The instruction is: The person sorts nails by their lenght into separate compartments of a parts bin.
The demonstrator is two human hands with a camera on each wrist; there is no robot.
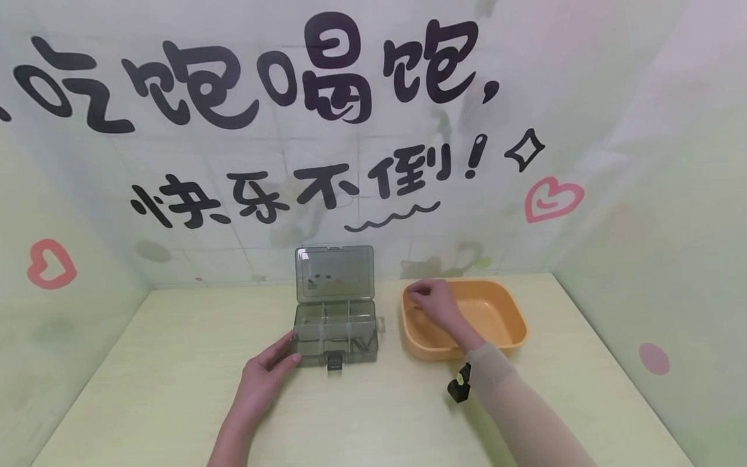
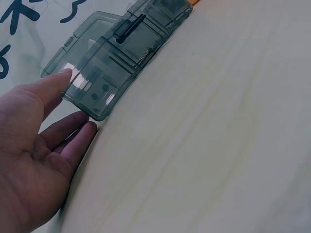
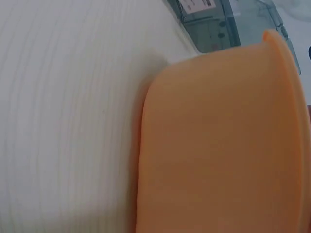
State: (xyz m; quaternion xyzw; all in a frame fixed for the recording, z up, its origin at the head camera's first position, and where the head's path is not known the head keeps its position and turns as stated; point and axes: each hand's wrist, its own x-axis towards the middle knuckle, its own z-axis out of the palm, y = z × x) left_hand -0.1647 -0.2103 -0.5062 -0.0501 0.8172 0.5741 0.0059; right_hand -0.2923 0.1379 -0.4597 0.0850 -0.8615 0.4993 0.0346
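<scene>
A clear grey plastic compartment box [image 1: 309, 347] stands on the table with its lid [image 1: 334, 275] raised. My left hand [image 1: 264, 376] holds its front left corner, thumb at the front and fingers along the side. In the left wrist view the thumb overlaps the box [image 2: 97, 87]. Small dark pieces [image 1: 362, 344] and a threaded screw [image 2: 145, 56] show inside. My right hand [image 1: 436, 301] is over the left part of an orange basin [image 1: 490, 318], fingers bent and fingertips together. A small dark piece [image 1: 417, 307] shows right at these fingertips; its kind is too small to make out.
The basin's outer wall [image 3: 218, 145] fills much of the right wrist view. A black latch [image 1: 334, 360] juts from the box's front. The pale table [image 1: 373, 415] ends at a printed wall [image 1: 262, 259] behind. A black wrist device [image 1: 460, 384] sits by the right sleeve.
</scene>
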